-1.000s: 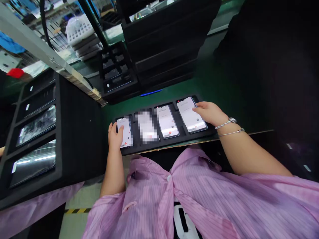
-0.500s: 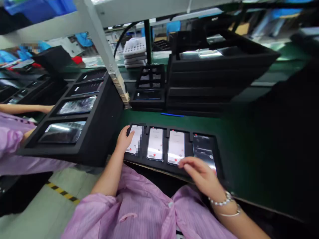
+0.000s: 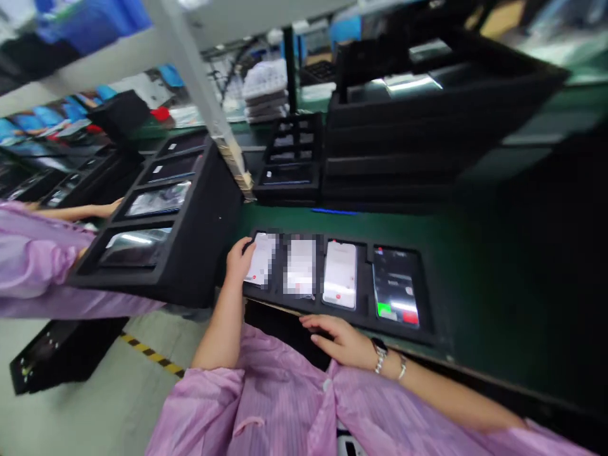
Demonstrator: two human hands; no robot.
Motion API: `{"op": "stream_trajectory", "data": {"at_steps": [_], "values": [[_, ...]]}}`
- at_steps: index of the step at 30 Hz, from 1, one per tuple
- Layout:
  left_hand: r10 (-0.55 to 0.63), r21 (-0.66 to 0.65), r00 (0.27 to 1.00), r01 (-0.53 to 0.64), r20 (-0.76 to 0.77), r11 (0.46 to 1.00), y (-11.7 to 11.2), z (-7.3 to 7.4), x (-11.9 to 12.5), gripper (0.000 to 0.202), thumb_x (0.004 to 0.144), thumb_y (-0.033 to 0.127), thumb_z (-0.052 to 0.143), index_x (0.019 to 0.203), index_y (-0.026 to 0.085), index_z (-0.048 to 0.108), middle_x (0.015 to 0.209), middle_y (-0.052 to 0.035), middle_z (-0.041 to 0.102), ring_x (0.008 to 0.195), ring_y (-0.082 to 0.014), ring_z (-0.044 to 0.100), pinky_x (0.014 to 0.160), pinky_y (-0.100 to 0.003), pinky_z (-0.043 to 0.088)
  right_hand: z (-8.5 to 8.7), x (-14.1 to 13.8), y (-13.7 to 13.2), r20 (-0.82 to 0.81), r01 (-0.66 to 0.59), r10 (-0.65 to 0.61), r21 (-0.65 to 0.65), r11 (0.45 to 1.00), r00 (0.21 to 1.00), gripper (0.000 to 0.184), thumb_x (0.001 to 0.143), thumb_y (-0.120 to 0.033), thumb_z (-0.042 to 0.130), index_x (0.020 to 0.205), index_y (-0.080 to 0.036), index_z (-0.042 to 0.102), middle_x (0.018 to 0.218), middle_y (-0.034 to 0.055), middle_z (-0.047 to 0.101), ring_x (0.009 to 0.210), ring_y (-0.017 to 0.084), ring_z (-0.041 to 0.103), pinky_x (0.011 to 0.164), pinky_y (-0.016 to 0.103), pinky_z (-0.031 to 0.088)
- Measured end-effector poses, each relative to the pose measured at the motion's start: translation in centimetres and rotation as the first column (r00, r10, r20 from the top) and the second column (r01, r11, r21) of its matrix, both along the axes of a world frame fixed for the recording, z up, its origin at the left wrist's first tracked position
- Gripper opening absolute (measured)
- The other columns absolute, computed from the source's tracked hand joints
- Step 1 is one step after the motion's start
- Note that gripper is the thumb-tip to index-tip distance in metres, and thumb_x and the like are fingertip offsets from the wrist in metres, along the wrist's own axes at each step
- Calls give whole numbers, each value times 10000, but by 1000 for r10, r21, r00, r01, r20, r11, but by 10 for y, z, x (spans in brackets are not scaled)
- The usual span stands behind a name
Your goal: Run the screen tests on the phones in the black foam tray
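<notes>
A black foam tray holds several smartphones side by side on the green bench. My left hand has its fingers curled over the corner of the leftmost phone, whose screen is pixelated. The second phone is also pixelated, and the third phone shows a pale screen. The rightmost phone has a dark screen with green and red marks. My right hand lies flat with fingers extended, just in front of the tray's near edge, below the third phone, holding nothing.
Stacked black trays rise behind the bench. To the left, a tall black foam rack holds more phones. A co-worker's pink sleeve and forearm reach in beyond it. Yellow-and-black floor tape runs below.
My right hand has drawn back from the rightmost phone to the tray's near edge. That phone's white screen has turned dark. The view has swung round to the left.
</notes>
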State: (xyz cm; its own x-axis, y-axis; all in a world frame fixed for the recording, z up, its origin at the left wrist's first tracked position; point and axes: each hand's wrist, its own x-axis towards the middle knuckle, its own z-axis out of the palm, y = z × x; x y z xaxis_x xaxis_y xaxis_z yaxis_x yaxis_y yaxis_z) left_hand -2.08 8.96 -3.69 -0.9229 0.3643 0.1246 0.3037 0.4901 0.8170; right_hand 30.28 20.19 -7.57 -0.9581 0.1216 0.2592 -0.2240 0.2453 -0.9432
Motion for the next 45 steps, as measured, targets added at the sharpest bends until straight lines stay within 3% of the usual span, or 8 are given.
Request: {"op": "stream_trajectory", "data": {"at_steps": [6,8,10,13,18,22,32,45], "values": [[-101,5,995,101,-7,995,9,-9,-16,328,908,369,648,1165,186,737,1314,-133,713,1284,-295,656,1186,-474,468,28,22,-2,-10,381,-382,100,919,924,184,1018,-304,568,1063,-238,733,996,24,768,897,149,742,814,268,626],[-149,25,989,150,-16,988,10,-9,-15,349,903,365,668,1207,201,719,1380,-120,679,1349,-285,612,1229,-457,424,40,43,7,-54,578,-579,172,798,814,192,1027,-316,545,1046,-241,721,985,34,755,925,169,726,869,317,616],[-196,50,980,196,-23,979,9,-8,-14,393,897,348,685,1269,222,689,1468,-104,623,1412,-270,560,1261,-433,383,48,61,23,-94,756,-762,253,604,641,203,1030,-313,524,1109,-225,690,1063,80,735,1043,220,701,989,413,584],[-236,72,971,237,-28,969,9,-7,-12,459,904,339,686,1350,243,636,1538,-104,558,1457,-277,512,1274,-448,363,52,67,64,-114,824,-861,377,424,495,295,1023,-303,466,1252,-206,625,1269,140,674,1295,279,601,1164,530,474],[-277,64,960,279,-41,958,6,-13,-16,436,893,322,712,1321,264,646,1519,-88,560,1472,-273,490,1289,-437,341,35,32,131,-56,703,-816,543,458,575,364,918,-203,456,1241,-174,622,1328,149,662,1406,314,523,1272,646,298],[-268,60,963,269,-17,961,1,-19,-22,422,907,333,702,1321,272,650,1519,-82,566,1452,-273,515,1269,-436,374,22,17,152,-46,651,-796,604,460,604,340,913,-165,419,1195,-175,607,1299,133,682,1417,328,514,1273,740,154],[-197,102,980,197,-12,975,1,-19,-14,470,922,354,669,1381,268,618,1423,-91,623,1348,-259,596,1184,-426,480,15,21,158,-29,608,-768,631,483,640,275,936,-207,427,1172,-190,568,1292,121,691,1404,331,531,1261,750,163],[-213,43,976,215,-47,976,9,-8,-11,422,901,338,688,1315,260,660,1432,-80,626,1378,-261,564,1231,-417,404,15,24,155,-28,675,-819,583,452,572,329,927,-179,404,1217,-210,555,1287,109,701,1413,295,528,1271,705,198]]}}
